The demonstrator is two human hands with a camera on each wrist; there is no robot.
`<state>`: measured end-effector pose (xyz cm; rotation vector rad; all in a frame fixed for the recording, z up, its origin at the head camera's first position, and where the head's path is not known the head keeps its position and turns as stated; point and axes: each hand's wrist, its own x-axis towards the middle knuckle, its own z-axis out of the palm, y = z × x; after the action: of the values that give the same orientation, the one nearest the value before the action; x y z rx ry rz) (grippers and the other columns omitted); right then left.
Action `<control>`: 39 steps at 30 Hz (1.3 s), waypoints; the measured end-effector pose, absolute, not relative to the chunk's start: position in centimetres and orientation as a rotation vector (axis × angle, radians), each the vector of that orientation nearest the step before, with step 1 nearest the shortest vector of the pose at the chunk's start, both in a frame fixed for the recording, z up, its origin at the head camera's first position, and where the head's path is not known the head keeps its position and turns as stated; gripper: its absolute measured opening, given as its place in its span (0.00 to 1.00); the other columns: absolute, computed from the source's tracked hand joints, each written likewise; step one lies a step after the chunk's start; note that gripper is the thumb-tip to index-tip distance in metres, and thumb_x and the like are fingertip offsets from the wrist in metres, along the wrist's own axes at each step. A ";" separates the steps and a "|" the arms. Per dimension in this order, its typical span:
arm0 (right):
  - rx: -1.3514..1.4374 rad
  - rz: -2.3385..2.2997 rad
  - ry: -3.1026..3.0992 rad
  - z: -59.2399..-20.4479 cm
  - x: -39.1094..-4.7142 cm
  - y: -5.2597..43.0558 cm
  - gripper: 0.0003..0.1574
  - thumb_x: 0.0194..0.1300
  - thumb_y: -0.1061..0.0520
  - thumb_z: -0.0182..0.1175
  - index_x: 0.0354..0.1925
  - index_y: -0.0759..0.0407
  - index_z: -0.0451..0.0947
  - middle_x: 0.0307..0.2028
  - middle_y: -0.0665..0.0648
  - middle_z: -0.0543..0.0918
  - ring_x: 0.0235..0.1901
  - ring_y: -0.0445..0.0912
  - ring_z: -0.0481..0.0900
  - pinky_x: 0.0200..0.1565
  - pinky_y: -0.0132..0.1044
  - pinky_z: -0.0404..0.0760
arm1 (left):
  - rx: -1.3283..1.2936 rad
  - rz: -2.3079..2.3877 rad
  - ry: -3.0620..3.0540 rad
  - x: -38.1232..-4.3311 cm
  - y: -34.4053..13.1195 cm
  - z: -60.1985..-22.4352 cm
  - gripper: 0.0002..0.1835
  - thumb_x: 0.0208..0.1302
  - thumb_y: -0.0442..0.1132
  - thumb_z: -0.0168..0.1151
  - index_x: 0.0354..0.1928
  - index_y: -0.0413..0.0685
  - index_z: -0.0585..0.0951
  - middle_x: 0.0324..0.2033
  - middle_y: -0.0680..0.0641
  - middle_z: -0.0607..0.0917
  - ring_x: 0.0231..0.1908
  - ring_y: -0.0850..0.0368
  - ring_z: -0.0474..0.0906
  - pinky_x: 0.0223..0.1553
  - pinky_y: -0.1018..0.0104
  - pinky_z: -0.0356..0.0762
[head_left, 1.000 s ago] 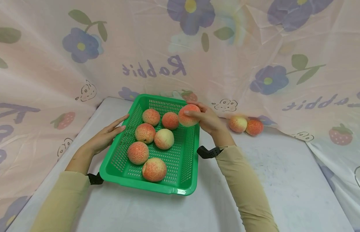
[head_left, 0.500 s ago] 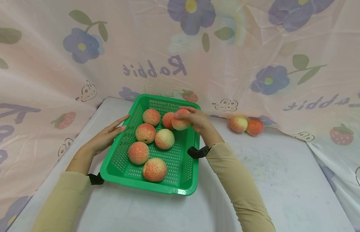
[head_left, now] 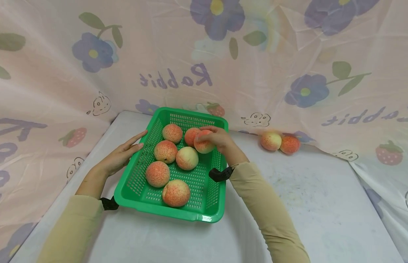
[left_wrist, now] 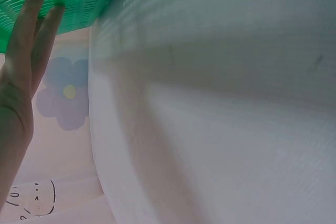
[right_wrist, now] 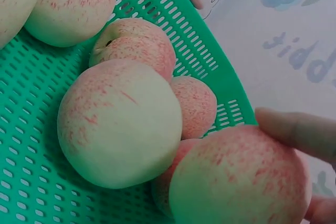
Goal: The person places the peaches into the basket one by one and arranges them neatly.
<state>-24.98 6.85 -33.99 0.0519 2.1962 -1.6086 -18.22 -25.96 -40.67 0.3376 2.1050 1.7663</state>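
Holding peach (head_left: 205, 147), right fingers (right_wrist: 296, 129), left fingers (head_left: 135, 137) touching green basket (head_left: 164, 213)

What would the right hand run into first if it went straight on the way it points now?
Likely the reddish peach just left of the held peach: the right hand would probably push one against the other, though whether they already touch is unclear.

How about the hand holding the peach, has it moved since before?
Yes. In the head view, the right hand has moved left and lower in the picture with its peach, judged against the green basket.
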 end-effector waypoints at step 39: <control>-0.184 -1.963 1.852 -33.2 -24.7 11.0 0.29 0.75 0.62 0.46 0.70 0.70 0.58 0.67 0.68 0.65 0.69 0.59 0.61 0.69 0.45 0.61 | 0.346 1.773 2.097 -18.2 -26.0 -40.6 0.30 0.77 0.50 0.40 0.76 0.71 0.44 0.75 0.40 0.39 0.71 0.32 0.44 0.65 0.29 0.46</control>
<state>-24.68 10.96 -33.23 -0.1843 1.8517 -1.9633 -18.23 -25.96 -40.58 0.3460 2.0967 1.7729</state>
